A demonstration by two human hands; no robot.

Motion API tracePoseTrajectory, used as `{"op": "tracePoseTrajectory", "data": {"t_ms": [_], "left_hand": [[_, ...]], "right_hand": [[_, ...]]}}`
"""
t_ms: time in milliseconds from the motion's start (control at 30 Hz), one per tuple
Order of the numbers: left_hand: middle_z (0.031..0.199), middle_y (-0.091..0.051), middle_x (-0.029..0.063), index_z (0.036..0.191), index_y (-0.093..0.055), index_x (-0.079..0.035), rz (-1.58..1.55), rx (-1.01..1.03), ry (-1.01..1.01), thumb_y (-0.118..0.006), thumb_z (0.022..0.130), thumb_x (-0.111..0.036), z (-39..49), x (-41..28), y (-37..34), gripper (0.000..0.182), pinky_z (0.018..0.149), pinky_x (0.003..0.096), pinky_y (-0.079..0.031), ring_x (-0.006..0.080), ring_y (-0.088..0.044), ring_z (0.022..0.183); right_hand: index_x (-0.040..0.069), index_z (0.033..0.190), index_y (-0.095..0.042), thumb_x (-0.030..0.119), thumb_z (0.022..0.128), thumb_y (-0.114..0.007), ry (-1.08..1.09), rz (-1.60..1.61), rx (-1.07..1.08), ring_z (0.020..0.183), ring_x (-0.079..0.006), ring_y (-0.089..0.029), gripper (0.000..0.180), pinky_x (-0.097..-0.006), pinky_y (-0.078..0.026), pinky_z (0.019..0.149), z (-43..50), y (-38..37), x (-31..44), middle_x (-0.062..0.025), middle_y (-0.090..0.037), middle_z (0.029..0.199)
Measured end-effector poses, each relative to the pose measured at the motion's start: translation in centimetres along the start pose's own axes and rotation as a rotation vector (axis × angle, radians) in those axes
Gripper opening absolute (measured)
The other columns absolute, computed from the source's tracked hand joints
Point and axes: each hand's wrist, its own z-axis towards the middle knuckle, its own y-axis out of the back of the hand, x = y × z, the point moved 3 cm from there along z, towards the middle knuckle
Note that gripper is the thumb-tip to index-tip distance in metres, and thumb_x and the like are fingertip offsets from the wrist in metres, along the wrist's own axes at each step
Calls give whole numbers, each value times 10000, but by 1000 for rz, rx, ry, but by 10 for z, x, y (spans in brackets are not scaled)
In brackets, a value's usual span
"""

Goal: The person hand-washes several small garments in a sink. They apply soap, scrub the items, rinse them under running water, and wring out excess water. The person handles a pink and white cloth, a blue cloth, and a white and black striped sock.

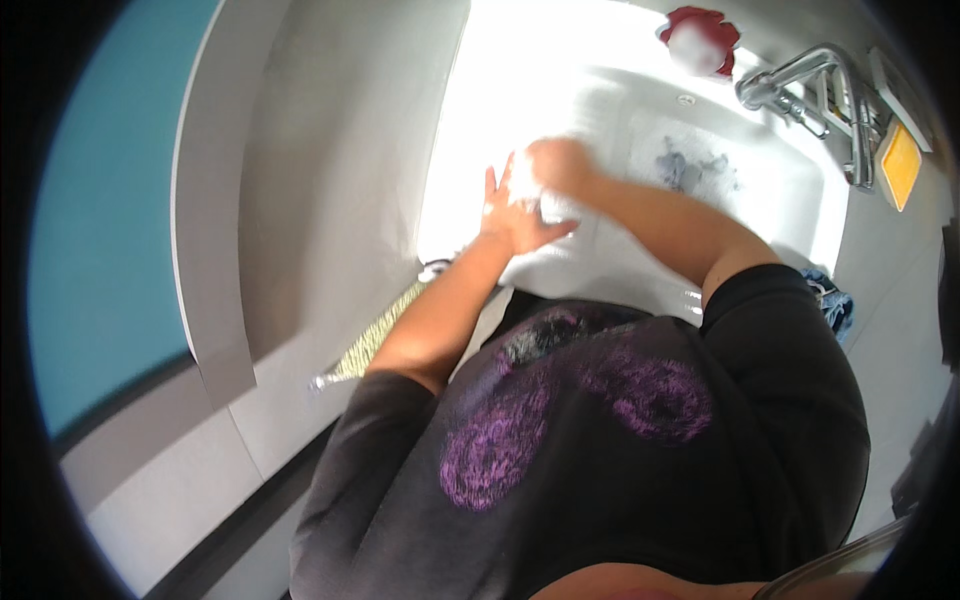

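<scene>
Over the left side of a white sink [810, 187], my left hand [517, 217] is held with its fingers spread. A glaring white patch, perhaps foam or a pale item, covers part of its fingers. Right beside it, my right hand [559, 165] is blurred and looks bent or closed; whether it holds anything is hidden by blur and glare. Dark wet cloth [686, 169] lies in the sink's basin, with some suds about it.
A chrome faucet [832, 60] stands at the sink's right rim. Near it are a red item with a white top [697, 45] and a yellow sponge or soap dish [900, 165]. Blue denim cloth [832, 304] hangs at the right; a green textured cloth [375, 337] lies at the left.
</scene>
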Motion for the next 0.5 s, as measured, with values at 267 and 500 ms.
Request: {"op": "tracePoseTrajectory", "data": {"t_ms": [267, 500], "left_hand": [[1474, -108, 111, 1399, -144, -18, -41, -54, 57, -517, 644, -726, -2, -5, -5, 1100, 1073, 526, -20, 301, -35, 1362], [1472, -89, 132, 1410, -103, -42, -42, -17, 77, -528, 624, -749, -5, -16, -6, 1140, 1071, 529, -16, 322, -17, 1360]], "right_hand": [[86, 712, -647, 173, 744, -517, 49, 352, -51, 670, -264, -618, 159, -396, -479, 586, -5, 25, 16, -126, -641, 738], [85, 783, -652, 212, 777, -493, -212, 161, 128, 788, -273, -626, 204, -414, -483, 673, -7, 51, 26, -140, -649, 825]]}}
